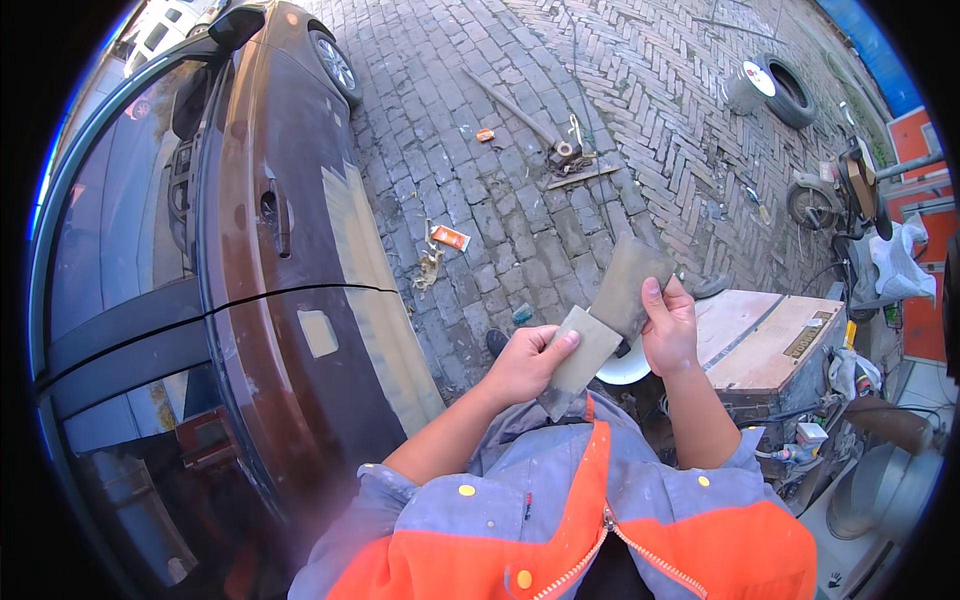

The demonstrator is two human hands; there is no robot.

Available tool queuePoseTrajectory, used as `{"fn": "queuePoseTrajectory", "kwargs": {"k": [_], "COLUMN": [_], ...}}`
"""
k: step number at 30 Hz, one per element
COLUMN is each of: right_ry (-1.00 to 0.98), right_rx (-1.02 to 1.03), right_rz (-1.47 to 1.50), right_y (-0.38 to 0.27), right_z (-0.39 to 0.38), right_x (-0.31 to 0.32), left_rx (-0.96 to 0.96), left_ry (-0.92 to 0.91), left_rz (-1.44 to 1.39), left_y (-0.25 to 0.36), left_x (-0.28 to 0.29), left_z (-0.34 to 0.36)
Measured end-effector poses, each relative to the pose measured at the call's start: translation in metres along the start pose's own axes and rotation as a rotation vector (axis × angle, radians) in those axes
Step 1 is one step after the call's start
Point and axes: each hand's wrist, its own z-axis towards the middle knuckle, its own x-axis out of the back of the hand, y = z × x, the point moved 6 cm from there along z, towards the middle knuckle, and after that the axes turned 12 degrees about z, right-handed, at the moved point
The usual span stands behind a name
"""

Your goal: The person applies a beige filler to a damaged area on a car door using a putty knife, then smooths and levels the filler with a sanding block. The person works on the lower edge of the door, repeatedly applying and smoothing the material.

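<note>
My left hand (522, 366) grips a folded grey-tan sheet of sandpaper (579, 356) with the thumb pressed on top. My right hand (668, 327) pinches a second, larger grey sheet of sandpaper (630, 284) held up just above and right of the first; the two sheets overlap where they meet. Both hands are in front of my chest, over my grey and orange work jacket (560, 520). To my left stands a dark brown car (280, 300) whose door side shows pale sanded filler patches (365, 290).
A wooden crate-like box (770, 345) stands at my right, with a white bowl (625, 368) partly behind my hands. Brick paving (520, 170) carries scattered litter, a long-handled tool (530, 120), a tyre (790, 92) and a parked scooter (840, 190). Cluttered gear sits at lower right.
</note>
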Motion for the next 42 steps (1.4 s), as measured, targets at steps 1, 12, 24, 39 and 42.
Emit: {"fn": "queuePoseTrajectory", "kwargs": {"k": [1, 12, 24, 39, 42], "right_ry": [-0.043, 0.028, 0.258, 0.047, -0.101], "right_rx": [-0.073, -0.32, -0.42, 0.06, 0.146], "right_rz": [-0.129, 0.164, 0.142, -0.304, -0.283], "right_y": [0.005, 0.038, 0.076, 0.024, 0.012], "right_z": [-0.004, -0.016, -0.038, 0.032, 0.049], "right_x": [-0.005, -0.023, -0.02, -0.054, -0.076], "left_rx": [-0.01, 0.067, 0.007, -0.325, -0.148], "left_ry": [-0.039, -0.233, -0.119, 0.196, 0.1], "left_rz": [0.083, -0.453, -0.448, 0.525, 0.444], "left_y": [0.002, 0.013, 0.027, 0.034, 0.027], "left_x": [0.002, 0.028, -0.017, 0.029, 0.064], "left_z": [0.002, 0.007, 0.005, -0.018, -0.021]}}
